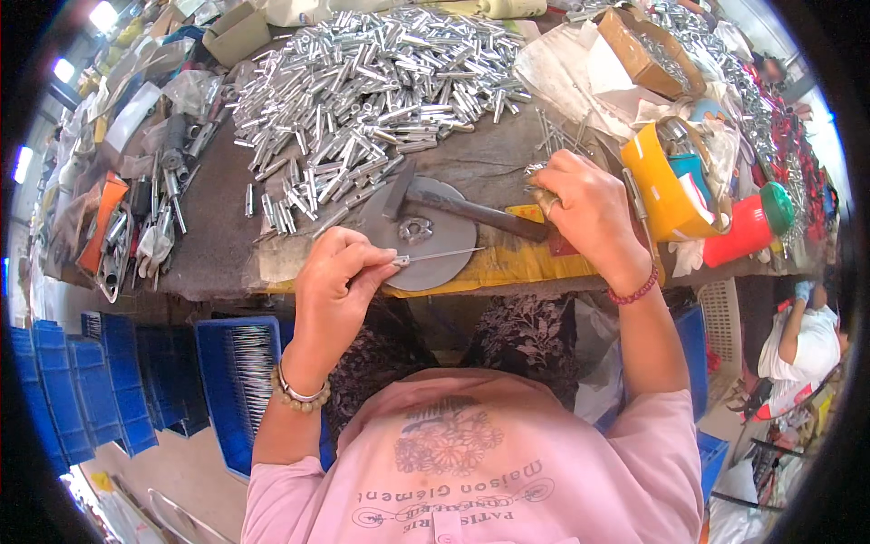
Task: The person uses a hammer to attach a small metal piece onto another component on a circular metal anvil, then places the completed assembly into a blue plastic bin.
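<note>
My left hand pinches a thin metal rod by its small silver end piece, the rod pointing right over a round grey plate. On that plate lie a hammer, its handle running to the right, and a small cluster of silver metal rings. To the right, my right hand has its fingers curled together beside small metal bits at the fingertips; what they grip is partly hidden. Several loose thin metal pins lie just beyond it. A large heap of silver metal tubes covers the far middle of the bench.
At right stand a yellow cut-open container, a red jar with a green lid and, farther back, a cardboard box. Tools crowd the left. Below the bench edge, a blue bin holds thin rods. A co-worker is at far right.
</note>
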The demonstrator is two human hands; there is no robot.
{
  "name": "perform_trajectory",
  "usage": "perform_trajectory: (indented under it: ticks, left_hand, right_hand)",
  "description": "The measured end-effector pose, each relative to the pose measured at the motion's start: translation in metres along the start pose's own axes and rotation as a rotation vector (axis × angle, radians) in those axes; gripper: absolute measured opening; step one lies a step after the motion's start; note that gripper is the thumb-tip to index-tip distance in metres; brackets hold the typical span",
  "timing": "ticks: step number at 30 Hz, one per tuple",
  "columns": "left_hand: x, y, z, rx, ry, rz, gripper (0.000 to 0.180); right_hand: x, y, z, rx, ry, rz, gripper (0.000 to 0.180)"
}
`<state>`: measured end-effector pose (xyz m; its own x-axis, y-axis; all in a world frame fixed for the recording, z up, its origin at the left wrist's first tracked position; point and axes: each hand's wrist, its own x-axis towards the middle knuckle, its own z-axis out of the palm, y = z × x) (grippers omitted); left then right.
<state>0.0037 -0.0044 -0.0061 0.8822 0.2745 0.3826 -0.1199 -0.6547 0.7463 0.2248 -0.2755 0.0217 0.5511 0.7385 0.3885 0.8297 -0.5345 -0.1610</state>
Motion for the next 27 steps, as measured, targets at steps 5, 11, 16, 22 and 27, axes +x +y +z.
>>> perform_trajectory:
  ticks: [5,11,16,22,27]
  left_hand:
    - [-0.001,-0.001,0.000,-0.005,0.007,0.001,0.017]
    - [0.000,-0.001,0.002,0.039,0.034,0.082,0.016]
    - [-0.001,-0.003,-0.002,0.050,-0.007,0.060,0.017]
    - [-0.001,-0.002,-0.001,0.121,0.017,0.080,0.015]
    - [-0.001,-0.006,0.000,0.122,0.016,0.133,0.014]
  right_hand:
    - [0.008,-0.007,0.000,-0.047,-0.071,-0.069,0.014]
    - [0.008,-0.011,0.002,0.039,0.025,-0.056,0.015]
    - [0.020,-0.077,-0.004,0.418,0.033,-0.118,0.016]
    - [0.032,-0.130,0.029,0.552,0.059,-0.313,0.029]
    - [0.023,-0.126,0.029,0.836,-0.038,-0.031,0.032]
